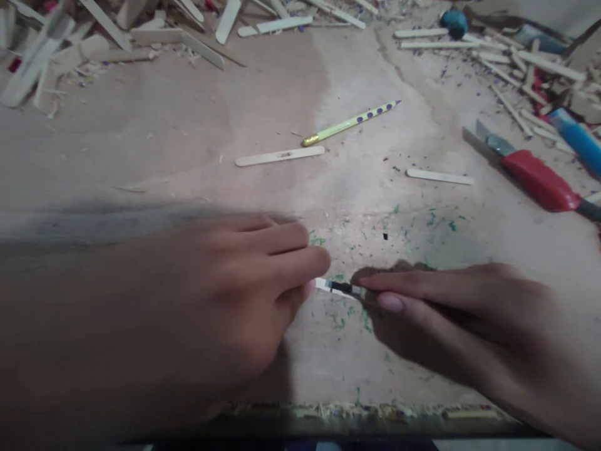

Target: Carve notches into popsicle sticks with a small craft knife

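Observation:
My left hand (235, 294) is closed, its fingertips pinched at the pale end of a thin slender piece (342, 287). White shows at that end, then a greyish band and a black section; its exact kind I cannot make out. From the other side my right hand (441, 307) pinches the same piece between thumb and fingers, just above the wooden board. Green flecks (339, 321) lie scattered around and under the hands. Beyond them rest a wooden craft stick (263, 158) and a light green pencil (347, 124) with purple dots. My fingers cover both ends of the piece.
To the right lies a red-handled utility knife (539, 180), with a blue tool (580, 143) beside it. A short craft stick (440, 177) sits nearer the middle. Piles of craft sticks (282, 25) line the back. Shavings (338, 410) gather along the board's front edge.

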Demonstrator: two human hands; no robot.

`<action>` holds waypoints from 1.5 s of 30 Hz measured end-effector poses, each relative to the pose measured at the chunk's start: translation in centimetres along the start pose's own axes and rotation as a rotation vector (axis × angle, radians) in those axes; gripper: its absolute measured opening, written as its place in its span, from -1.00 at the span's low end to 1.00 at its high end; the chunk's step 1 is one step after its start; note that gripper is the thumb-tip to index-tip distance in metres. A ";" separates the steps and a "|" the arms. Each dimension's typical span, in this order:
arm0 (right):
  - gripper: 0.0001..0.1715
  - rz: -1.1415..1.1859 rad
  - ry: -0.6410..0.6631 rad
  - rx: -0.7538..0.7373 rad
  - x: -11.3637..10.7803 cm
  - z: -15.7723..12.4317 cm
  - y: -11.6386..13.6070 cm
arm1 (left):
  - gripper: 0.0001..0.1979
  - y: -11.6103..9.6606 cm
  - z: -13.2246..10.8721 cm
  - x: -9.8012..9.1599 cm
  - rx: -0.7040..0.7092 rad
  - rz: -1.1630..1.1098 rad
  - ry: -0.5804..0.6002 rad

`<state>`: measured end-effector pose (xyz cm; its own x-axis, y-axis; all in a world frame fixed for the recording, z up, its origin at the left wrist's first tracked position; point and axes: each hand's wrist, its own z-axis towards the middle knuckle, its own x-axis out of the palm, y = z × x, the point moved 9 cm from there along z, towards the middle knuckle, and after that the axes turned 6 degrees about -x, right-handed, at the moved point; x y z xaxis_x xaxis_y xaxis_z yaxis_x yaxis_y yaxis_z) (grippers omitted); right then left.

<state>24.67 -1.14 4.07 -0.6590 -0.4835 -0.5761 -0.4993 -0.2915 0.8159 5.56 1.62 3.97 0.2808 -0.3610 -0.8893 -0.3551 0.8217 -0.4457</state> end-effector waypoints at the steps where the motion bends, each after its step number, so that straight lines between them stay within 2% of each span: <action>1: -0.50 0.054 0.006 0.071 0.2 0.0 -0.4 | -0.68 -0.5 0.3 0.0 0.062 0.004 0.009; 4: -0.21 0.222 0.038 0.303 1.0 -0.4 -1.9 | -0.53 -1.0 0.6 0.2 0.146 0.031 0.016; 6: -0.14 0.302 0.063 0.391 1.4 -0.7 -2.4 | -0.47 -0.8 0.6 0.4 0.143 0.035 0.020; 10: -0.29 0.323 0.160 0.393 1.6 -0.6 -2.2 | -0.34 -0.8 0.5 0.5 0.166 0.064 0.010; 13: -0.34 0.318 0.151 0.374 1.5 -0.3 -2.2 | -0.32 -0.8 0.6 0.3 0.175 0.081 -0.007; 18: -0.36 0.213 0.048 0.234 0.8 -0.2 -2.0 | -0.38 -0.9 0.4 0.2 0.180 0.134 -0.014; 24: -0.59 -0.032 -0.054 -0.003 -0.8 -0.9 -0.8 | -0.37 -1.0 1.0 -0.3 0.160 0.122 -0.015; 29: -0.66 -0.063 -0.005 -0.118 -0.2 -0.9 -0.6 | -0.40 -1.0 1.1 -0.6 0.160 0.087 -0.006; 32: -0.66 -0.079 -0.035 -0.210 0.0 -1.0 -0.4 | -0.41 -0.9 0.6 -0.3 0.165 0.097 -0.024; 36: -0.65 -0.246 -0.080 -0.312 0.4 -1.5 -0.2 | -0.42 -0.9 0.4 -0.2 0.187 0.129 -0.038; 45: -0.77 -0.466 -0.141 -0.393 -0.2 -2.3 0.0 | -0.60 -1.1 1.0 -0.9 0.191 0.102 -0.046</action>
<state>26.08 -2.90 4.30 -0.5031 -0.1266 -0.8549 -0.5258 -0.7403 0.4190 6.59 1.46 5.35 0.2944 -0.2547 -0.9211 -0.2096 0.9231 -0.3223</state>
